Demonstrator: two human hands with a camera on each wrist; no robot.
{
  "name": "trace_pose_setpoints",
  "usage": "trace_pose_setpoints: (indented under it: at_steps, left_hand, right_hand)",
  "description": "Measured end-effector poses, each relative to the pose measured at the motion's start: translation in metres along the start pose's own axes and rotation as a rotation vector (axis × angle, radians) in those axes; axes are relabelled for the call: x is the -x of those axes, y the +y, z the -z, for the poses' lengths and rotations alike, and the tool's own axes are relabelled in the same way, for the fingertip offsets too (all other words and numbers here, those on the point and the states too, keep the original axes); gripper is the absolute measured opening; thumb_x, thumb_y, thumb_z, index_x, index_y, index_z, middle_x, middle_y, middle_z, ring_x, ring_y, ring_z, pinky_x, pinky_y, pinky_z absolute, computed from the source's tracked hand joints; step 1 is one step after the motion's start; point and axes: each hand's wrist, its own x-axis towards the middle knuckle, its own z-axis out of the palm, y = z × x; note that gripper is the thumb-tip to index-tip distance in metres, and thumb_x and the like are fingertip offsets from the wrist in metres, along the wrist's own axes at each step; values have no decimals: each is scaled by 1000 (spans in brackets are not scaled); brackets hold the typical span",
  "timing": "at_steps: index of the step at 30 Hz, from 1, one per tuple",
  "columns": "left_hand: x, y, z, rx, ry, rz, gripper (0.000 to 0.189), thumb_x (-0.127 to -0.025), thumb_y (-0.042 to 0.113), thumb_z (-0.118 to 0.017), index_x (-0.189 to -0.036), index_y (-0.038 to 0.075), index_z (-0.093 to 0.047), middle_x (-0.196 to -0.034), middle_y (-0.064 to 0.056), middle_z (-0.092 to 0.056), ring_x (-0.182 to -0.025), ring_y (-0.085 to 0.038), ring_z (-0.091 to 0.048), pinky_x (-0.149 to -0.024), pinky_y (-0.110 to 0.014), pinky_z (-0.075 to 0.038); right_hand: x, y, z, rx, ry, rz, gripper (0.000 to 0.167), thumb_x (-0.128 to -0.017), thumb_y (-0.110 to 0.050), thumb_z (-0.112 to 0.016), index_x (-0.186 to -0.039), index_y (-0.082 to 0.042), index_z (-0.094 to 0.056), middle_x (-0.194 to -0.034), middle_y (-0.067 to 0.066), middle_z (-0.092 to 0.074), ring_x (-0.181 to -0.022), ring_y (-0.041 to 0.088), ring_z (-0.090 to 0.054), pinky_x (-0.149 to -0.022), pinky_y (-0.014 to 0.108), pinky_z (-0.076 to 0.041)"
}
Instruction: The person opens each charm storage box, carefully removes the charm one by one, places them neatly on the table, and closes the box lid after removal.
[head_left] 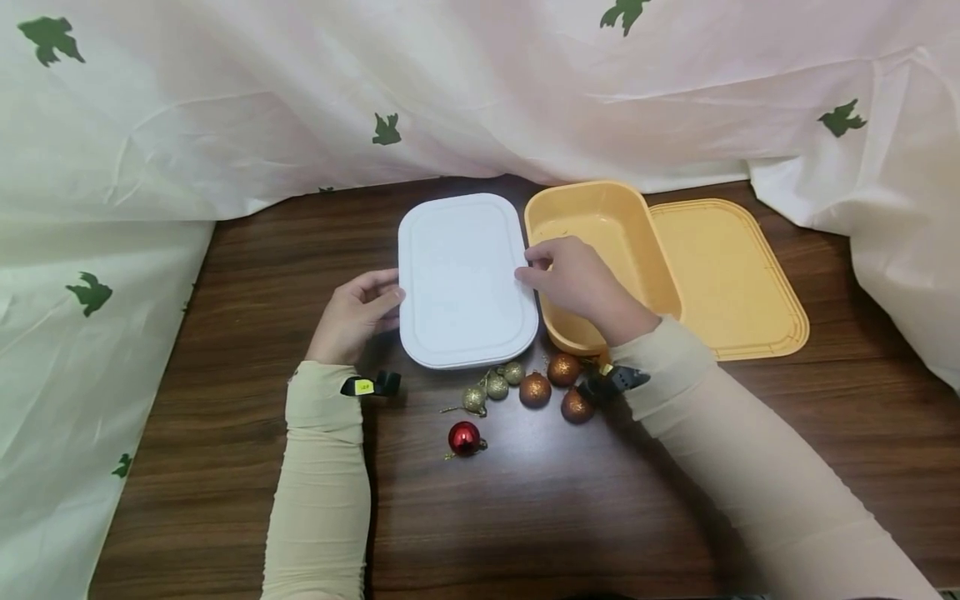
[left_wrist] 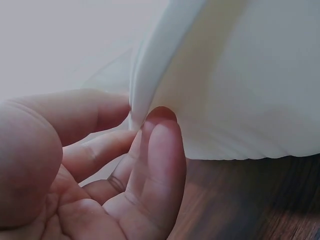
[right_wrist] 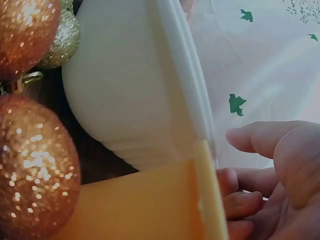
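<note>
A white plastic box (head_left: 468, 283) with its lid (head_left: 465, 258) on top stands on the table. My left hand (head_left: 352, 315) is at its left side; in the left wrist view the thumb (left_wrist: 100, 110) meets the lid's rim and the fingers (left_wrist: 162, 155) lie against the side under it, pinching the edge. Across the box, my right hand (head_left: 573, 279) reaches over the open yellow box (head_left: 660, 267). In the right wrist view its thumb (right_wrist: 250, 137) stands apart from the white rim, while curved fingers are close to both boxes' rims. What the white box contains is hidden.
A yellow lid (head_left: 731, 279) lies right of the yellow box. In front are several orange glitter baubles (head_left: 535, 389), small gold baubles (head_left: 497, 385) and one shiny red bauble (head_left: 464, 438). White cloth (head_left: 300, 108) with green bird shapes hangs behind the dark wooden table (head_left: 217, 433).
</note>
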Motion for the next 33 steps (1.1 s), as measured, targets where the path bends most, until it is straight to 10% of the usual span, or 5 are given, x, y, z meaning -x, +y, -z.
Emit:
trace_pose_setpoints:
  at_steps: [14, 24, 33]
  left_hand:
    - [4, 6, -2, -90, 48, 2, 43, -99, 23, -65, -140, 11, -58, -122, -12, -61, -104, -20, -63, -82, -27, -60]
    - [5, 6, -3, -131, 59, -38, 42, -99, 22, -66, -138, 8, -59, -121, -14, -63, -103, -21, -65, -80, -28, -61]
    - [7, 8, -4, -260, 118, -93, 39, -97, 21, -68, -133, 7, -62, -117, -12, -66, -97, -23, -65, -82, -35, -61]
  right_hand:
    - [2, 1, -3, 51, -1, 66, 26, -95, -22, -65, -75, -8, -57, -71, 5, -53, -71, 24, -50, -68, 33, -40]
    - [6, 5, -1, -29, -20, 25, 41, -95, -26, -66, -128, -2, -66, -93, 9, -63, -84, 25, -56, -70, 32, -43]
    - [23, 8, 8, -109, 38, 34, 43, -95, -24, -67, -132, -3, -64, -102, 10, -69, -88, 26, -63, -81, 37, -50]
